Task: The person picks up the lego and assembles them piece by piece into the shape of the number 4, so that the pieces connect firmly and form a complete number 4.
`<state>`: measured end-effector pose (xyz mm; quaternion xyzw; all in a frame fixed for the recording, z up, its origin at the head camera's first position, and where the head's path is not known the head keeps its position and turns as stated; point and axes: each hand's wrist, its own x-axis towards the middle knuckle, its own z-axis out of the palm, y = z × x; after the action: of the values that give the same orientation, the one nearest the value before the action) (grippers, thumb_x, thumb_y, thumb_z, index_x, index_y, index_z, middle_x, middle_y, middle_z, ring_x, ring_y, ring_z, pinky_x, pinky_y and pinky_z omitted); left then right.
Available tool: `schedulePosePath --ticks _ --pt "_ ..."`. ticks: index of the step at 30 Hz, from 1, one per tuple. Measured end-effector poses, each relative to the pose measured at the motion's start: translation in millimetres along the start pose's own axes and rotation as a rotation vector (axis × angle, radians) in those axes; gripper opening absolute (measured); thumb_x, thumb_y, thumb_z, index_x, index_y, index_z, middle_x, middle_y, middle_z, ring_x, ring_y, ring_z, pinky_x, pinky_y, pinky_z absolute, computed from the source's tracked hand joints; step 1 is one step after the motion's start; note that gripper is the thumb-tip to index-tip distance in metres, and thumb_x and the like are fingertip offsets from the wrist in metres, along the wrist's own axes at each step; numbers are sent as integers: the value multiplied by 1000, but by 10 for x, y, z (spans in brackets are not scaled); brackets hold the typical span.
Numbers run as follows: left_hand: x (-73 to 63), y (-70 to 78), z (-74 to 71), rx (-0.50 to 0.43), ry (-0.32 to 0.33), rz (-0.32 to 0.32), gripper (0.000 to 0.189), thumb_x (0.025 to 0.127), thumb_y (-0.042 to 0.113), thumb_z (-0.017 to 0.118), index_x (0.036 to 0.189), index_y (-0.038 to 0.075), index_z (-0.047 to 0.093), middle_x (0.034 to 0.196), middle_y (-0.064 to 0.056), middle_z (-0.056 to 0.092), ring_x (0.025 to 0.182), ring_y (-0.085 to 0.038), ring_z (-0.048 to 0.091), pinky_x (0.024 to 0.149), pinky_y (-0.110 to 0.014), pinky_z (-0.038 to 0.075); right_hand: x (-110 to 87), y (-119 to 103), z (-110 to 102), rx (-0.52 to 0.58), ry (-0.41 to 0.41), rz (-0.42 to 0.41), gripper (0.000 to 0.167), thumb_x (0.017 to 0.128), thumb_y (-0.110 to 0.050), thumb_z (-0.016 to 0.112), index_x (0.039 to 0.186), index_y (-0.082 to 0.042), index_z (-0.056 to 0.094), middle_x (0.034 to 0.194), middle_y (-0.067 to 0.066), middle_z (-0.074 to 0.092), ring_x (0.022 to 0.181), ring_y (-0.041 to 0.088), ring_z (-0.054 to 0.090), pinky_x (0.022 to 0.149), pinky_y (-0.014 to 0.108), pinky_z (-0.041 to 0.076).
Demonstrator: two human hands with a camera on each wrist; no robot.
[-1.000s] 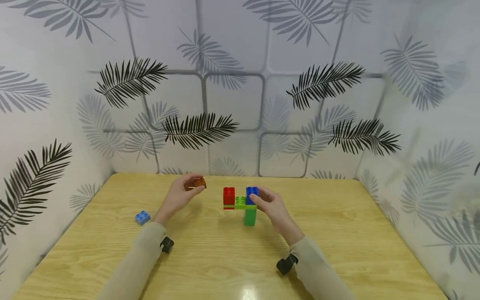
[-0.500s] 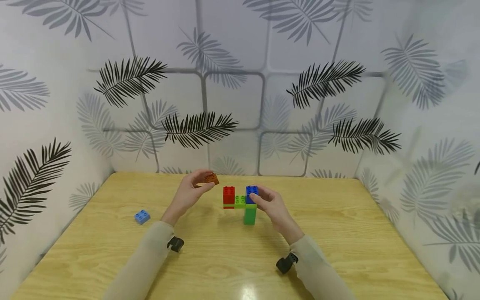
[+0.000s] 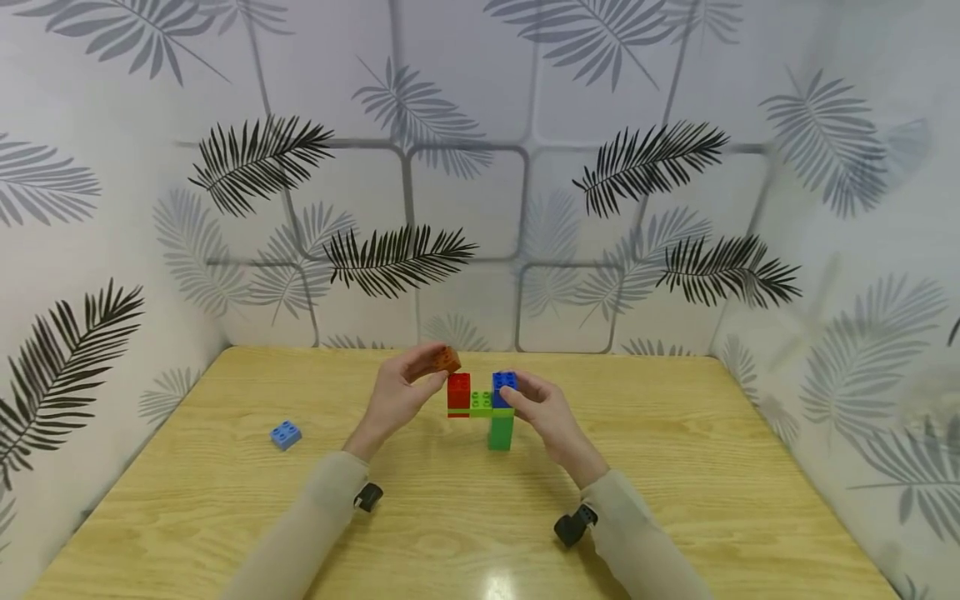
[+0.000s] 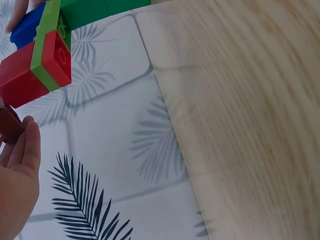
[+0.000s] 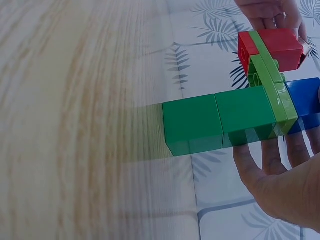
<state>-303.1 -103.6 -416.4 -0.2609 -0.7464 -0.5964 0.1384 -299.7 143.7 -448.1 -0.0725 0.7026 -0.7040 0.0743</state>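
My left hand pinches an orange-brown brick by its sides, close over the red brick; whether the two touch I cannot tell. That red brick sits on one end of a lime-green brick, and a red piece also shows beneath that end. On the other end stands a blue brick, which my right hand holds between thumb and fingers. Two stacked green bricks carry the lime-green one under the blue end, so the red end overhangs the table.
A light blue brick lies alone on the wooden table, left of my left forearm. Behind the table rises a leaf-patterned backdrop, which also closes off both sides.
My left hand has carried the orange-brown brick rightward, from left of the structure to above the red brick, and it is now tilted. My right hand has stayed on the blue brick.
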Motion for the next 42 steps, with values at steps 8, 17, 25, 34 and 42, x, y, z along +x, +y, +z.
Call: schedulePosePath --ticks 8,17,25,34,42 --pt "-24 227 91 79 -19 50 39 92 1 66 130 -2 60 119 -19 67 107 -32 63 88 -26 54 -20 -4 0 -16 1 -7 48 97 -24 63 141 -7 53 135 15 59 126 32 55 107 43 45" --pt "40 171 229 93 -62 85 41 92 5 67 132 2 60 120 -15 68 109 -29 66 94 -41 53 -16 9 -4 -24 0 -11 46 98 -24 62 140 -9 54 135 14 59 123 25 58 106 43 45" --pt "84 48 317 167 -136 94 43 93 13 68 136 14 60 122 -7 69 110 -21 67 89 -36 56 1 28 -9 -19 -11 -17 49 95 -30 65 139 -10 55 135 13 59 125 26 56 105 44 46" --pt "143 120 357 193 -241 80 44 93 16 68 137 12 59 123 -7 69 80 -19 60 62 -22 46 0 16 0 -15 -20 -46 49 96 -30 64 140 -11 55 139 13 57 127 27 55 105 45 46" --pt "174 115 401 239 -280 97 39 96 19 64 135 16 62 122 -5 69 48 -9 34 48 -22 32 0 2 0 -14 -25 -60 48 96 -26 65 140 -12 55 140 12 57 126 24 55 104 44 47"
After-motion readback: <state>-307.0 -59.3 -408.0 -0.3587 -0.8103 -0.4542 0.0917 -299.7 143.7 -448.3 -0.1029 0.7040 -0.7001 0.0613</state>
